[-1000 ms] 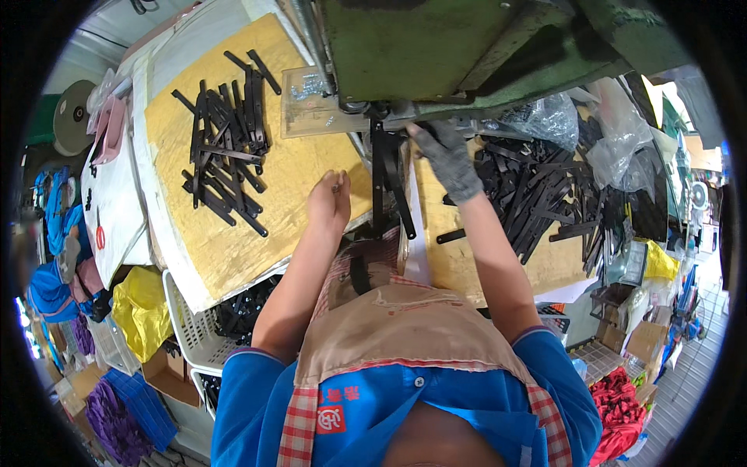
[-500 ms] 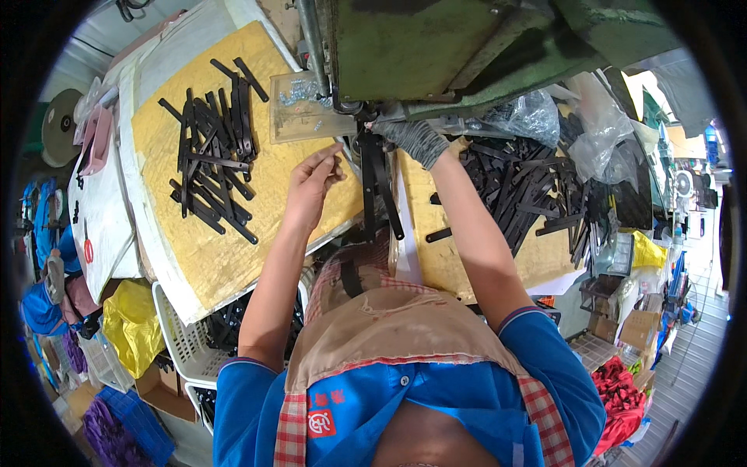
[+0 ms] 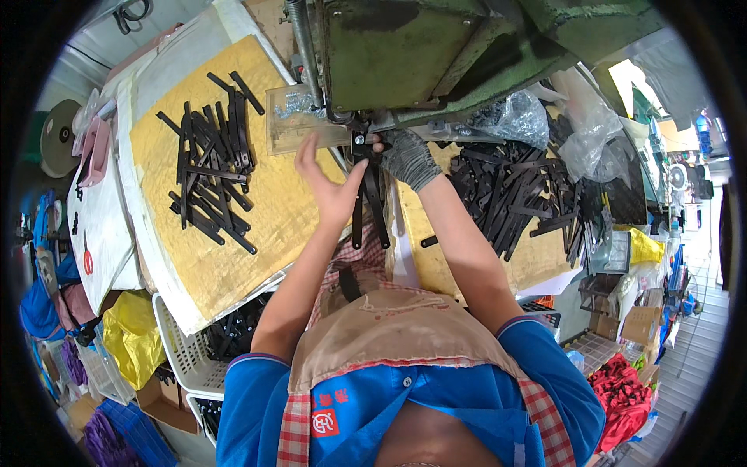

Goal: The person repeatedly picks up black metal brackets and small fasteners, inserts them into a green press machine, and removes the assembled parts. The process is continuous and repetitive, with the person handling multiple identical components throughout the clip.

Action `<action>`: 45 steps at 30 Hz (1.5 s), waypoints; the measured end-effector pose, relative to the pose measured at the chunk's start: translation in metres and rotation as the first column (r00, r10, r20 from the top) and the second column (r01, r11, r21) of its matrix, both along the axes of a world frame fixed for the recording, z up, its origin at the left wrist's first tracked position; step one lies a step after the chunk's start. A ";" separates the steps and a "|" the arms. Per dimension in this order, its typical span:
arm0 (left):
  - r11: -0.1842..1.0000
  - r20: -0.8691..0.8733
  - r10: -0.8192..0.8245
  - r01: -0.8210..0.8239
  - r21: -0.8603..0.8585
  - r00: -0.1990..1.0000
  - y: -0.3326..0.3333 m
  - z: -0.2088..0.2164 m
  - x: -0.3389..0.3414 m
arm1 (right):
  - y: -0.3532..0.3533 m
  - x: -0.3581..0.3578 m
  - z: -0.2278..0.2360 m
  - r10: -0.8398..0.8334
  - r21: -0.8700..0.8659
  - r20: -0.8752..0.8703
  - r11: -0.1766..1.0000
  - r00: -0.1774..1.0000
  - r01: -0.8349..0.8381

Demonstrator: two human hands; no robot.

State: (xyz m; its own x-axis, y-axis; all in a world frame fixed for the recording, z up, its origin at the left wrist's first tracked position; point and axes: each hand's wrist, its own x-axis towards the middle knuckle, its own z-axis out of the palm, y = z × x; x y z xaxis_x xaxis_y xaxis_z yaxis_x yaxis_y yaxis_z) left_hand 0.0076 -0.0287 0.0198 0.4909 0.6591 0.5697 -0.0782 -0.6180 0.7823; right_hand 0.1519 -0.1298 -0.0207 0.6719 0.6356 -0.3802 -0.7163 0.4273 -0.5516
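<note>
Under the green machine, two dark flat metal strips (image 3: pixel 377 206) hang together at their top ends, their lower ends splayed apart. A small shiny rivet or screw head (image 3: pixel 359 140) shows near their top. My right hand (image 3: pixel 408 159), in a grey knit glove with bare fingertips, grips the strips from the right. My left hand (image 3: pixel 331 183) is bare and open, fingers spread upward. Its thumb reaches the strips' left edge; whether it touches cannot be told. Just beyond its fingers lies a clear tray (image 3: pixel 284 136) with small silvery parts.
The green machine body (image 3: pixel 397 62) fills the far middle. Dark strips (image 3: pixel 214 167) are heaped on the yellow board (image 3: pixel 163 140) at left; another heap (image 3: pixel 513 191) lies at right beside clear plastic bags (image 3: pixel 517 117). A white basket (image 3: pixel 183 350) stands below the left board.
My left hand has opened from a pinch and moved right toward the strips. My right hand has drawn slightly nearer, and the strips' lower ends have swung left.
</note>
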 end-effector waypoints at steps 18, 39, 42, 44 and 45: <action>0.528 -0.043 -0.086 0.009 -0.849 0.995 -0.026 -0.004 -0.137 | -0.195 -0.083 0.064 0.967 -0.903 0.224 0.254 -0.125 0.348; 0.073 -0.157 -0.339 -0.140 -0.987 0.928 0.188 -0.065 -0.139 | -0.211 -0.100 0.051 0.909 -0.752 0.262 0.403 -0.325 0.521; -0.040 0.099 -0.140 0.094 -0.995 0.985 0.107 -0.080 -0.165 | -0.204 -0.095 0.049 0.836 -0.664 0.400 0.547 -0.377 0.510; -0.176 0.085 0.144 0.110 -0.978 0.986 0.059 -0.060 -0.156 | -0.200 -0.094 0.050 0.796 -0.590 0.469 0.604 -0.382 0.536; -0.114 0.032 0.181 0.053 -0.992 0.983 0.040 -0.048 -0.150 | -0.199 -0.093 0.050 0.759 -0.529 0.525 0.645 -0.385 0.551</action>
State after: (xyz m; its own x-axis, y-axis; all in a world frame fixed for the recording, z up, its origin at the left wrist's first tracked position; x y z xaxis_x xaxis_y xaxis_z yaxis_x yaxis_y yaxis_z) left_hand -0.1424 0.0116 -0.0284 0.4174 0.5700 -0.7077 -0.2476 0.8207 0.5150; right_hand 0.0590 -0.3284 0.0296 0.3733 0.8877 0.2696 0.9195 -0.3154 -0.2347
